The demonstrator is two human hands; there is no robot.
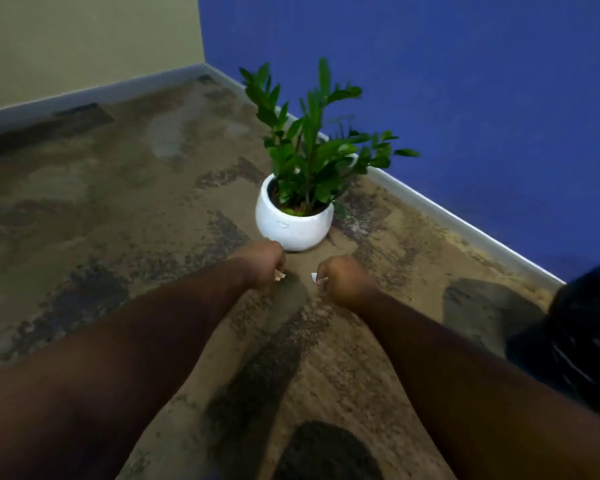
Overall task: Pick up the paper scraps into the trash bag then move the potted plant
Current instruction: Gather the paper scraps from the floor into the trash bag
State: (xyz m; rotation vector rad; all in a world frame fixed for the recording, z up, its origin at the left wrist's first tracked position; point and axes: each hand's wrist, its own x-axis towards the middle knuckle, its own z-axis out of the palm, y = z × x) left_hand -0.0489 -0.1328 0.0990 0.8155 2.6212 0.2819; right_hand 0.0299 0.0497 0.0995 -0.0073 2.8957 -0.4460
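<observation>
A potted plant (293,225), green leaves in a round white pot, stands on the carpet near the blue wall. Just in front of the pot both my fists hover close together. My left hand (262,263) is closed around a paper scrap (280,277) whose pale edge pokes out below the fingers. My right hand (343,282) is closed on a white paper scrap (317,279) that sticks out on its left side. The black trash bag (579,336) lies at the right edge, partly cut off by the frame.
The floor is mottled brown and grey carpet (118,220). A beige wall (84,39) and a blue wall (465,81) meet in a corner behind the plant, with a pale baseboard (447,220) along both.
</observation>
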